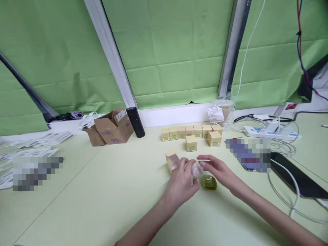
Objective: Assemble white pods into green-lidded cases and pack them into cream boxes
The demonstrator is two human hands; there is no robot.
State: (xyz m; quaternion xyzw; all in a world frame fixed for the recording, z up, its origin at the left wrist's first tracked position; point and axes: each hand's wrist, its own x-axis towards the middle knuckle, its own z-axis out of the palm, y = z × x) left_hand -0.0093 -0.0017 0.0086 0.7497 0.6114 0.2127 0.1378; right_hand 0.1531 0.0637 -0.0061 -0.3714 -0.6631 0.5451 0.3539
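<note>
Pinched between the thumb and fingers of my left hand (181, 182) is a small whitish round object (196, 171) that looks wrapped in clear plastic; its exact kind is unclear. My right hand (219, 171) is at its right side, fingers stretched out and close to it, thumb partly hidden. Just below the right fingers sits an olive-green square container (209, 183) with something shiny inside. Behind my left hand stands a small kraft box (171, 161) with its flap up, partly covered by the hand.
A row of small kraft boxes (189, 131) stands at the back, two more in front. Left of it are a black cylinder (135, 122) and an open cardboard box (114, 129). On the right lie a power strip (271, 133), white cables and a black phone (298, 174).
</note>
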